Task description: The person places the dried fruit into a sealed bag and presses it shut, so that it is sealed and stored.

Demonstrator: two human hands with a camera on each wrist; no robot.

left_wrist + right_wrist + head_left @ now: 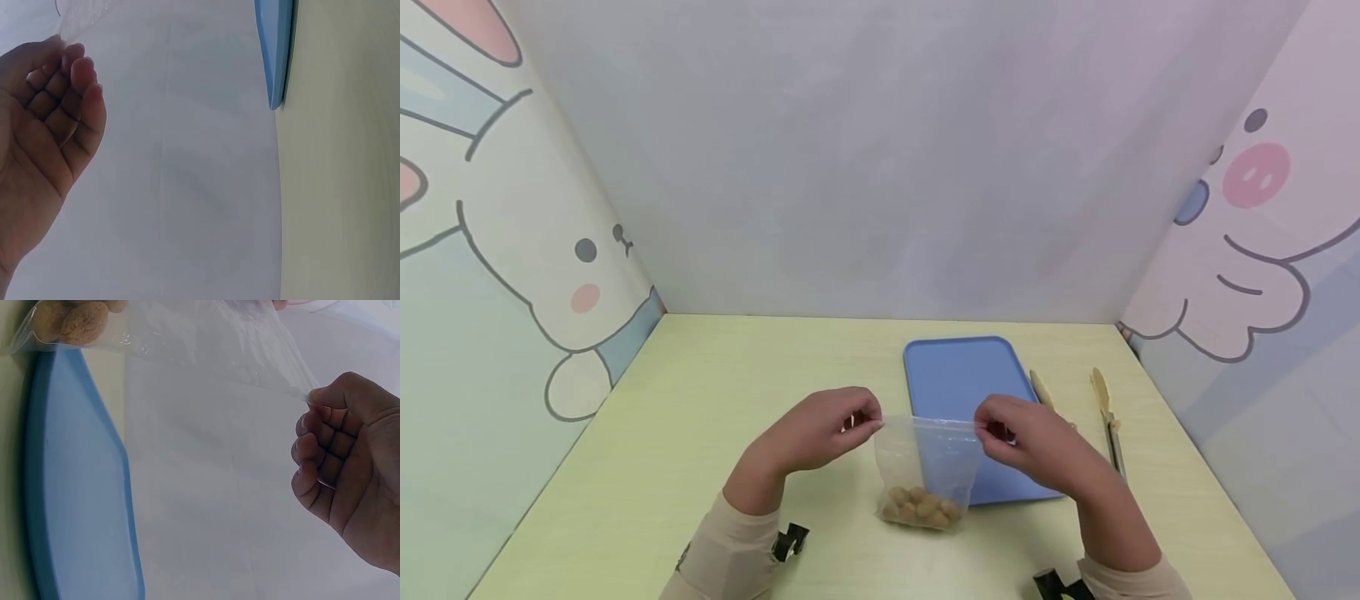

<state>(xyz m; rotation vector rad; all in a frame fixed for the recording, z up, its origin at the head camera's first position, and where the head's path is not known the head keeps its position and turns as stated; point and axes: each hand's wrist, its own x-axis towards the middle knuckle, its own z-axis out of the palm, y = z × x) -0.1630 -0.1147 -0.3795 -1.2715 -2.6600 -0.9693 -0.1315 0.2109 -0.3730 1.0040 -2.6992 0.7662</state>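
Observation:
A clear plastic bag hangs upright between both hands, its top edge stretched between them. Several round, rough-skinned brown pieces lie at its bottom; two show large in the right wrist view as brown balls. My left hand pinches the bag's upper left corner between thumb and fingertip. At the upper right corner, my right hand pinches the bag in the same way. In the left wrist view only a bit of the bag shows above the left hand.
Behind the bag a blue tray lies on the pale yellow table. To its right are tongs with tan tips and metal arms, and a tan utensil partly hidden by the right hand. Walls printed with cartoon animals stand at both sides.

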